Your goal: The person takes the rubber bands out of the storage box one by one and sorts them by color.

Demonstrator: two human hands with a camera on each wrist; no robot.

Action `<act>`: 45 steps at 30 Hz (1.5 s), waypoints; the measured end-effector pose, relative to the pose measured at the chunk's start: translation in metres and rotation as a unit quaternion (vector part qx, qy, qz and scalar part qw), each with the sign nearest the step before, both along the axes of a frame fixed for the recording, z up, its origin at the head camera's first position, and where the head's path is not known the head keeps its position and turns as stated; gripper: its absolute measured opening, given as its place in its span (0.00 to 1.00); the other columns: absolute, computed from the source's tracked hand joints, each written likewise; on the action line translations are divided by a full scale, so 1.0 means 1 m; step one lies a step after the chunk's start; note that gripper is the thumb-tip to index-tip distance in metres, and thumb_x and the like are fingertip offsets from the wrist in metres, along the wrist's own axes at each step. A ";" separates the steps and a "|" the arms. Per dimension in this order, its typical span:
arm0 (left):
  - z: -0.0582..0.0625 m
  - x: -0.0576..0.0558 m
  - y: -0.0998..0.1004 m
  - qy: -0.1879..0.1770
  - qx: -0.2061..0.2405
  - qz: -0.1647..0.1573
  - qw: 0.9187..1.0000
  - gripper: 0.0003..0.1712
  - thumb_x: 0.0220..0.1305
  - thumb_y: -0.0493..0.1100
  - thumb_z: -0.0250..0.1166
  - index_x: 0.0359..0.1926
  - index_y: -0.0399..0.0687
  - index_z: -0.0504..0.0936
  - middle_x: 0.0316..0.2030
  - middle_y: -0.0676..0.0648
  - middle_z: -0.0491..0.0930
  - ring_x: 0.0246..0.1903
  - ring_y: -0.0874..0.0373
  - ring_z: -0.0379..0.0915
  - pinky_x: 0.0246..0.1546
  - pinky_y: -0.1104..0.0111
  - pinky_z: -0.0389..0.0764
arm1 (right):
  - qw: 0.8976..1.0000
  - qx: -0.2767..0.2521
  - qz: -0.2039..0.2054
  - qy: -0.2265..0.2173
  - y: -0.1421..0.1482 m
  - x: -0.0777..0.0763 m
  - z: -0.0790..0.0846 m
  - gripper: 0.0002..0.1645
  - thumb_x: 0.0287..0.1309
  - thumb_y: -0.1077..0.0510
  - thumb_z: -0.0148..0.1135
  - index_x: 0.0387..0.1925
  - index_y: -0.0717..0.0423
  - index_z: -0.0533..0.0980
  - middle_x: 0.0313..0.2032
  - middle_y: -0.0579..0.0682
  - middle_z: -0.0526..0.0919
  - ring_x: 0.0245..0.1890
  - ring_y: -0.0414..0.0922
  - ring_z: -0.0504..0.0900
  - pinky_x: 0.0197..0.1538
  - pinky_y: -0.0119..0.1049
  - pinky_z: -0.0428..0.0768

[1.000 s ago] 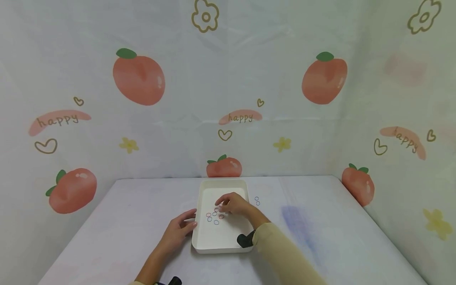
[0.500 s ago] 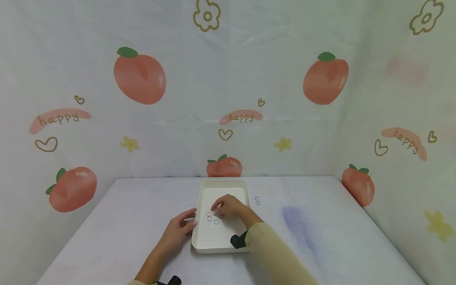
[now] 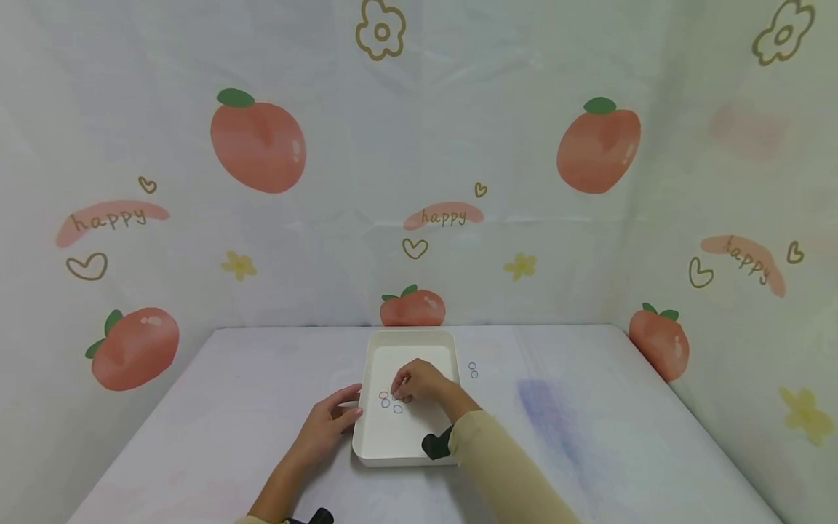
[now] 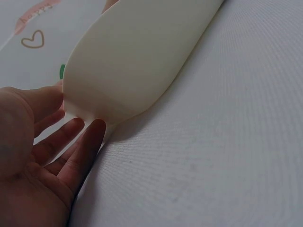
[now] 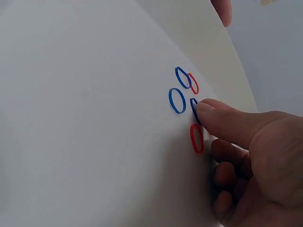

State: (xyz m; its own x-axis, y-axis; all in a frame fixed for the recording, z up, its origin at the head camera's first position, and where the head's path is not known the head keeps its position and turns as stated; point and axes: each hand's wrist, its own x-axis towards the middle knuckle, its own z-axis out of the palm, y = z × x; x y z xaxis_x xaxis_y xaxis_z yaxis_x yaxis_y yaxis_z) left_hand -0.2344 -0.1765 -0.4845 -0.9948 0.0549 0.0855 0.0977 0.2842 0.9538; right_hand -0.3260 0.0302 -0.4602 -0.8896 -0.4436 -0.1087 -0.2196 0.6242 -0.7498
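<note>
A shallow white tray (image 3: 419,440) stands on the table, with several thin red and blue rubber bands lying in it. My left hand (image 3: 324,429) touches the tray's left wall with extended fingers; the left wrist view shows its fingertips (image 4: 98,127) against the outer wall. Over the tray's middle, my right hand (image 3: 419,380) pinches at a blue band (image 5: 193,106), the thumb covering part of it. Beside that thumb lie a red band (image 5: 192,137), another blue band (image 5: 171,98) and an overlapping blue and red pair. The right hand's other fingers are curled beneath.
Two small blue bands (image 3: 474,374) lie on the table just right of the tray. A white cloth backdrop (image 3: 340,255) printed with fruit and hearts rises behind the table. Dark wrist mounts and pale sleeves (image 3: 511,466) show on the arms.
My right hand has moved slightly left and nearer within the tray, its thumb and finger coming together at a blue band. The left hand keeps its place at the tray's side.
</note>
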 end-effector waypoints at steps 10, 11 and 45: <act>-0.001 -0.002 0.000 0.000 -0.003 0.002 1.000 0.27 0.64 0.35 0.64 0.64 0.38 0.72 0.55 0.38 0.77 0.49 0.47 0.79 0.45 0.61 0.82 | 1.000 0.021 0.018 0.015 -0.002 -0.001 -0.001 0.09 0.56 0.64 0.68 0.22 0.54 0.80 0.18 0.44 0.77 0.22 0.38 0.72 0.27 0.28 0.70; -0.001 -0.001 0.000 -0.003 -0.005 0.003 1.000 0.27 0.64 0.35 0.64 0.64 0.38 0.72 0.55 0.39 0.77 0.49 0.47 0.79 0.45 0.61 0.82 | 1.000 0.019 0.018 0.014 -0.002 -0.001 -0.001 0.09 0.56 0.64 0.68 0.22 0.54 0.80 0.18 0.44 0.77 0.22 0.39 0.72 0.27 0.28 0.70; 0.000 0.000 0.000 -0.013 -0.002 0.001 1.000 0.27 0.65 0.36 0.63 0.65 0.40 0.72 0.56 0.38 0.76 0.51 0.46 0.78 0.45 0.62 0.82 | 0.990 -0.065 0.012 0.123 0.052 -0.005 0.036 0.03 0.62 0.64 0.63 0.31 0.58 0.80 0.28 0.45 0.78 0.31 0.42 0.74 0.35 0.32 0.75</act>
